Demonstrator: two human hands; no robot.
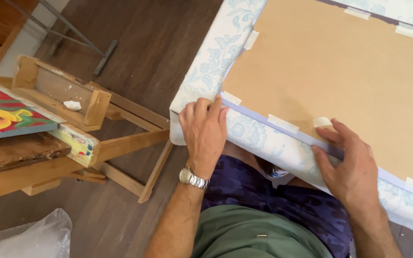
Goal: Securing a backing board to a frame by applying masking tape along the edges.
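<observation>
Seen from above, looking down past a green shirt (244,234) and dark blue patterned shorts (268,191). Left hand (205,129), with a silver wristwatch (192,177) on the wrist, laid flat with fingers spread over the near corner of a large panel wrapped in pale floral fabric (206,71); fingertips pressed on the folded edge, nothing clasped. Right hand (350,165) set further along the same near edge, well apart from the left, fingers curled over the fabric fold and thumb resting just beside a piece of pale tape (322,122); possibly pinching that tape, though hard to tell from this angle. Between the two hands, a lilac strip (264,122) along the fold, fixed with another tape tab (283,123). Beyond both hands, the bare brown board back (340,67) of the panel, edged with more tape tabs. Left of the left hand, well apart from it, a wooden easel (120,143) on a dark wood floor (139,43), carrying a bright painted canvas (5,112) in red, green and yellow. Nearer than that, down in the corner, crumpled clear plastic wrap (25,239).
</observation>
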